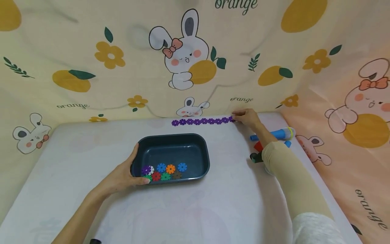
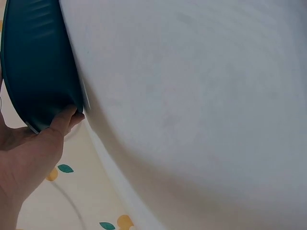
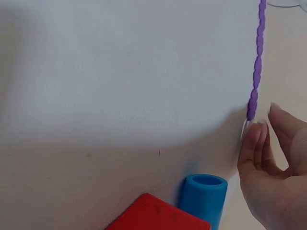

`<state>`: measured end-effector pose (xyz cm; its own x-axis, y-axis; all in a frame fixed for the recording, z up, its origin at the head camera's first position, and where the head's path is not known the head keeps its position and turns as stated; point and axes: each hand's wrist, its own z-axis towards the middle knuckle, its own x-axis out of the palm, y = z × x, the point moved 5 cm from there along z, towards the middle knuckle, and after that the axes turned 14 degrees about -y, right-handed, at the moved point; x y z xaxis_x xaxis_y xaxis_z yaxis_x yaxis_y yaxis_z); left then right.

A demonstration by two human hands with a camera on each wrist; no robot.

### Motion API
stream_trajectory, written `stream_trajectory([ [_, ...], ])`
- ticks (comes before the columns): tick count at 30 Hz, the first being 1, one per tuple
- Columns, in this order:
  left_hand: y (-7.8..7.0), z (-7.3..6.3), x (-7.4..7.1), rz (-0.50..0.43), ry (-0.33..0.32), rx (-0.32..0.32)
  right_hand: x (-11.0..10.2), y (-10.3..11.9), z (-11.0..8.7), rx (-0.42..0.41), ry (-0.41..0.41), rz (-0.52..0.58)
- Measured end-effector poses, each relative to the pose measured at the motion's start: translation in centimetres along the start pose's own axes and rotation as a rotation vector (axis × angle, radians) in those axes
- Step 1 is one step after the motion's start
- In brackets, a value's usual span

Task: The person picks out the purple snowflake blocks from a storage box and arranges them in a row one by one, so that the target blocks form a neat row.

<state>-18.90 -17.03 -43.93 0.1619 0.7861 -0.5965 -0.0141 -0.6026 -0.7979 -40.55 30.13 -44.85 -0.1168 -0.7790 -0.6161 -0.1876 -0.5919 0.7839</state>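
Note:
My left hand (image 1: 122, 174) grips the left end of a dark blue rectangular tray (image 1: 199, 145), thumb along the front rim; the left wrist view shows fingers (image 2: 62, 120) curled at the tray's outer wall. Inside lie several notched plastic discs, among them an orange disc (image 1: 170, 169) and a red disc (image 1: 156, 176). At the table's back edge runs a row of purple notched discs (image 1: 204, 121). My right hand (image 1: 248, 118) is at the row's right end. In the right wrist view its thumb and fingertips stand apart, close beside the last purple disc (image 3: 251, 114).
Near the right edge, partly behind my right forearm, lie a blue toy microphone (image 1: 280, 134), a red block (image 1: 258, 146) and a dark green piece (image 1: 256, 157). A printed cloth (image 1: 137, 78) rises behind the white table (image 1: 231, 203). A small black object (image 1: 95, 241) shows at the bottom left.

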Motion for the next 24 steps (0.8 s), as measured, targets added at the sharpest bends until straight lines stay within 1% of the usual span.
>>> stream_trajectory([
  [3,0.0,0.0,0.0,0.006,0.001,0.008,0.1,0.7,-0.8,-0.031,0.01,0.084],
  [6,0.1,0.0,0.0,0.014,0.001,0.018,0.5,1.7,-1.7,-0.081,0.043,0.196],
  [10,0.0,0.1,-0.1,0.017,-0.001,0.028,1.2,3.4,-3.4,-0.145,0.076,0.269],
  [13,0.0,0.1,-0.2,0.015,0.0,0.02,2.1,4.8,-4.8,-0.168,0.104,0.291],
  [17,0.0,0.0,-0.2,0.012,0.004,0.007,3.8,6.7,-6.9,-0.179,0.171,0.365],
  [19,0.0,-0.1,-0.2,0.015,0.005,0.005,4.7,7.8,-8.1,-0.202,0.209,0.391],
  [21,0.0,0.0,-0.1,0.025,0.005,0.001,5.4,9.0,-9.6,-0.234,0.247,0.387],
  [24,0.1,0.0,0.0,0.032,0.008,-0.002,6.8,10.3,-11.3,-0.278,0.298,0.36],
])
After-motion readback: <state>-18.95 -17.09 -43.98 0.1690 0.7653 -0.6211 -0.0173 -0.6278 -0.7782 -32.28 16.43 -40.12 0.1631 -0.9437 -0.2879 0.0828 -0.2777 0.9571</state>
